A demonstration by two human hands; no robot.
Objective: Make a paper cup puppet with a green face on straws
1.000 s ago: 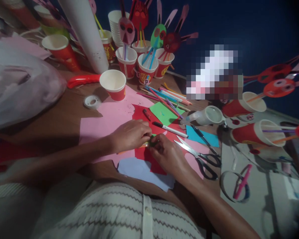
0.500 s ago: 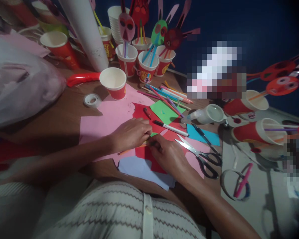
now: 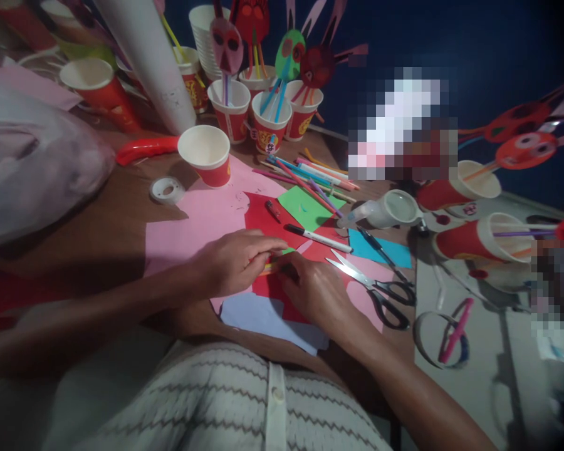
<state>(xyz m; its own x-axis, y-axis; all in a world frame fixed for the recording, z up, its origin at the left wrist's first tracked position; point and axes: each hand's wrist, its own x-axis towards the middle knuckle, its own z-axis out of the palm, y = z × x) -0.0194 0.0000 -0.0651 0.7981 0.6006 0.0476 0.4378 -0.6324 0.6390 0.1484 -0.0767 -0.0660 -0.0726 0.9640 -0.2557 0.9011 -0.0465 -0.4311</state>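
Observation:
My left hand [image 3: 235, 260] and my right hand [image 3: 313, 288] meet over red paper [image 3: 267, 219] lying on a pink sheet [image 3: 202, 216]. Both hands are closed in a pinch around a thin orange straw [image 3: 266, 269] and a small green paper piece [image 3: 287, 251] between the fingertips. A lilac sheet [image 3: 263, 316] lies under my right wrist. Scissors [image 3: 373, 288] lie just right of my right hand. A black-capped white marker [image 3: 317, 237] rests above the hands.
A red paper cup [image 3: 207, 153] and a tape roll [image 3: 167, 189] sit at the left. Cups holding paper masks on straws [image 3: 267, 119] stand behind. Loose straws [image 3: 310, 178], green paper [image 3: 308, 208], blue paper [image 3: 380, 250], a glue bottle [image 3: 380, 213], tipped cups [image 3: 479, 241] lie right.
The view has shifted slightly up and to the right. My hands stay pinched together on the straw and green piece, with my left fingers sliding a little along the straw.

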